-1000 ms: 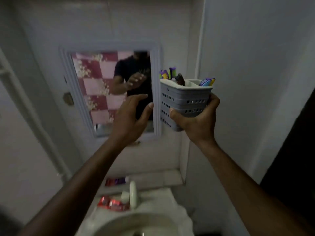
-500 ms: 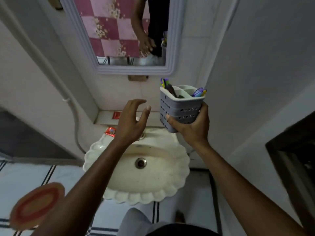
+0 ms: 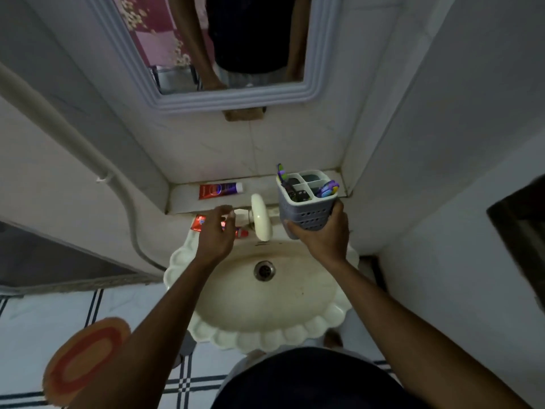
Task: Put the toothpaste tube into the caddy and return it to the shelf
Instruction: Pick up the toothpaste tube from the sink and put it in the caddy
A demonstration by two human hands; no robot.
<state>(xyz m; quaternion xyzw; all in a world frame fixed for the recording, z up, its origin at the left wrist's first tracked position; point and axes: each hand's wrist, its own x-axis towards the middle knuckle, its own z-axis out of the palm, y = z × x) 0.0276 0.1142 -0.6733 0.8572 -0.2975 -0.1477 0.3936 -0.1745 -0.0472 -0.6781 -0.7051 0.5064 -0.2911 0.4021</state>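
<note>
My right hand [image 3: 323,239] grips a grey perforated caddy [image 3: 306,212] from below, holding it upright over the back right of the sink. Toothbrushes stick out of its compartments. A red toothpaste tube [image 3: 199,223] lies on the sink's back rim, partly hidden under my left hand [image 3: 216,234], whose fingers are spread just above it. A second red and purple tube [image 3: 220,190] lies on the white ledge [image 3: 182,199] behind the sink.
A cream scalloped sink [image 3: 265,293] with a white tap [image 3: 261,221] sits below my hands. A framed mirror [image 3: 224,51] hangs above the ledge. White walls close in on both sides. An orange mat [image 3: 84,360] lies on the tiled floor at left.
My view has tilted down from the mirror to the sink. Both hands have dropped, the right carrying the caddy, and the left hand has reached down over the red tube on the sink rim.
</note>
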